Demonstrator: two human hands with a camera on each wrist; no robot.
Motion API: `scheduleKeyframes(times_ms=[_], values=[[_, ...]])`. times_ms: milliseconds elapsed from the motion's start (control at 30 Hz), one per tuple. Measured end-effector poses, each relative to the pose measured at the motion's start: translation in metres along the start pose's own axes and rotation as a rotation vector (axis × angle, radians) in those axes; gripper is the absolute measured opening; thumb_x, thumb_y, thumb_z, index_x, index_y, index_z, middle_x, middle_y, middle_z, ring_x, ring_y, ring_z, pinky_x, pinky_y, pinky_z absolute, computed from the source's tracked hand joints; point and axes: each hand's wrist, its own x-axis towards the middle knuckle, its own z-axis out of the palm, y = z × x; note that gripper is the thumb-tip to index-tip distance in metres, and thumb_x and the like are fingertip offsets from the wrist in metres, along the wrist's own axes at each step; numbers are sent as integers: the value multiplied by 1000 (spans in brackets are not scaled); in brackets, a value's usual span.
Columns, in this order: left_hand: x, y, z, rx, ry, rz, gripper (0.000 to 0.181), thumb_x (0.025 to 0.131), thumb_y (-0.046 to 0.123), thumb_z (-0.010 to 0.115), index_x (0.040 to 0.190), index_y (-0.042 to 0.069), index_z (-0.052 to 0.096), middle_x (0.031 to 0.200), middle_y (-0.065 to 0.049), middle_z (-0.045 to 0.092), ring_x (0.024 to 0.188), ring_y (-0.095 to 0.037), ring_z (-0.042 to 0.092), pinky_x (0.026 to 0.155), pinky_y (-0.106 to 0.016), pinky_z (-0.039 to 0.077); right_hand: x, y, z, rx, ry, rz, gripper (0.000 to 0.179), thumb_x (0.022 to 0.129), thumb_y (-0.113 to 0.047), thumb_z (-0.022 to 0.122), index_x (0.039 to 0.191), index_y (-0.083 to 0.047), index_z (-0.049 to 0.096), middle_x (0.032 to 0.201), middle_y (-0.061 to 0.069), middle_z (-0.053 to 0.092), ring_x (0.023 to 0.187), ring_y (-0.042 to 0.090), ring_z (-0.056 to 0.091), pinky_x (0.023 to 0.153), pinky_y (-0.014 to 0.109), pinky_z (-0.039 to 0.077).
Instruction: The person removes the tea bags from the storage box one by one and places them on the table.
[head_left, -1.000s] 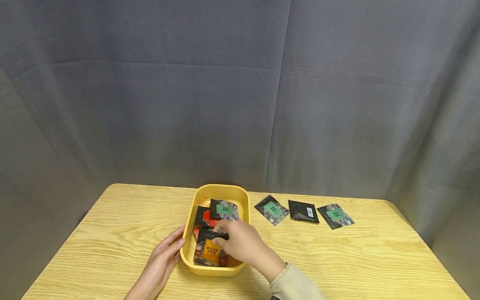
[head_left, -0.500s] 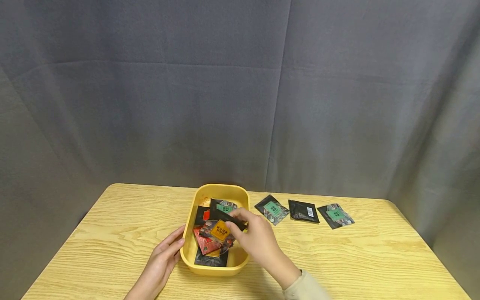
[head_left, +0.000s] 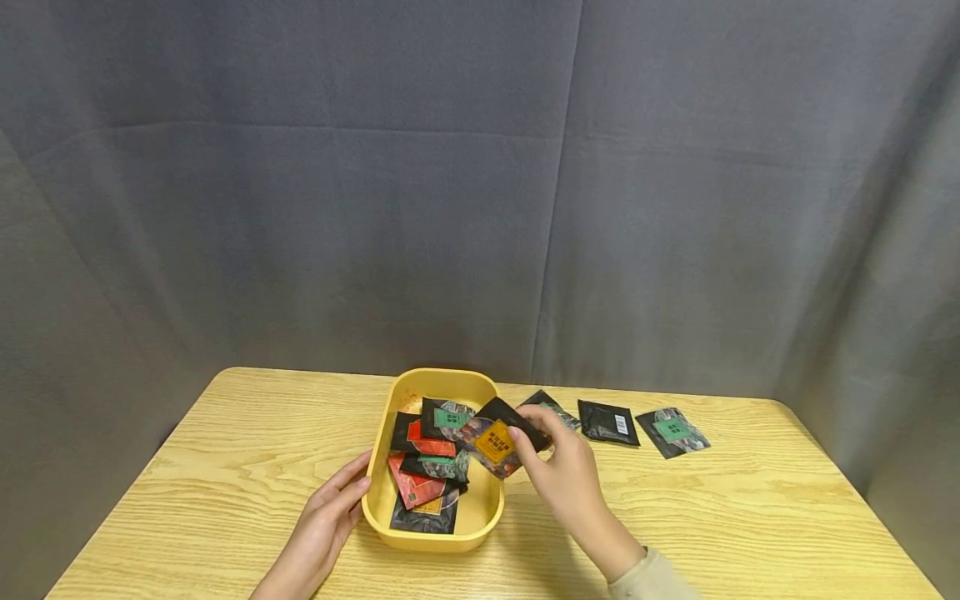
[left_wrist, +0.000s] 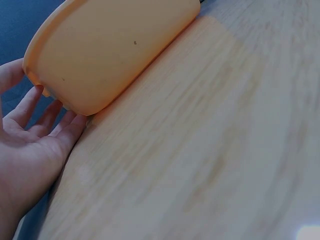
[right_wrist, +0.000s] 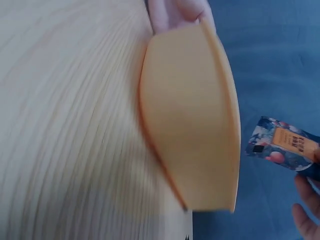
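My right hand (head_left: 564, 467) pinches a black sachet with an orange label (head_left: 495, 442) between thumb and fingers. The sachet hangs tilted over the right rim of a yellow plastic bin (head_left: 491, 521); the right wrist view shows its printed lower end (right_wrist: 282, 145) above the bin's rim. My left hand (head_left: 324, 521) rests against the bin's left side, its fingers touching the wall, as the left wrist view also shows. Inside the bin lie overlapping sachets: a green-labelled one (head_left: 450, 418), a red-labelled one (head_left: 431, 439), a red one (head_left: 414, 483) and others partly covered.
Right of the bin, three black sachets lie in a row: a green-labelled one (head_left: 557, 407) partly behind my right hand, one with a white barcode (head_left: 607, 422), and another green-labelled one (head_left: 672, 432). A grey curtain (head_left: 420, 208) hangs behind the wooden table (head_left: 262, 425).
My right hand has lifted the orange-labelled sachet out of the bin's near part and carried it right and up to the rim, uncovering sachets beneath. My left hand has stayed put.
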Motion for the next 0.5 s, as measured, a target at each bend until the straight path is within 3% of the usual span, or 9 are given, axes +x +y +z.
scheduleKeyframes(times_ms=[233, 500], values=[[0, 0, 0, -5, 8, -5, 59, 101, 12, 52, 152, -6, 28, 155, -25, 29, 119, -4, 54, 98, -20, 45, 3, 24, -17, -73, 84, -109, 24, 86, -1, 76, 108, -7, 68, 92, 1, 73, 74, 11, 63, 63, 28, 53], [0, 1, 0, -3, 5, 0, 59, 101, 12, 52, 152, -6, 28, 155, -24, 29, 121, -8, 53, 98, -22, 45, 1, 43, -39, -144, 66, -4, 22, 90, -8, 73, 110, -10, 67, 89, 1, 72, 70, 11, 63, 58, 27, 51]])
